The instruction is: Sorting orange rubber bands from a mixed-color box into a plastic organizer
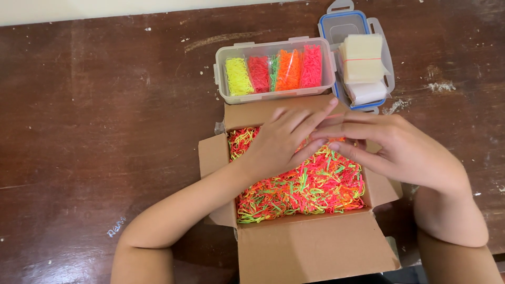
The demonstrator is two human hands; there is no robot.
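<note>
**Operator:** Report the position of both hands and their contents.

**Technician:** The left hand (281,142) and the right hand (392,150) meet above the far end of the open cardboard box (315,250). The fingertips of both hands converge on a small pinch of elastic bands near the box's far flap. The left hand lies palm down with fingers extended. Whether either grip is closed on a band cannot be determined; the fingers overlap and hide the contact point.

**Operator:** Describe the material and how it handles.

**Technician:** The box holds a loose heap of mixed rubber bands (310,186) in pink, orange, yellow and green. In my judgement they are very light, soft and stretchy, and they tangle readily. A fingertip pinch on a single strand is the suitable hold; a wider grab is likely to lift a clump.

**Operator:** List the surrounding items and obstructions.

**Technician:** Just beyond the box stands a clear plastic container (223,79) holding bands sorted by colour: yellow, red, green, orange, pink. Beside it, on the right, its blue-rimmed lid (344,21) carries a stack of pale square sheets (363,58) bound with a thin band. All rest on a dark wooden table (94,115). The box's raised far flap stands between the heap and the container.
</note>
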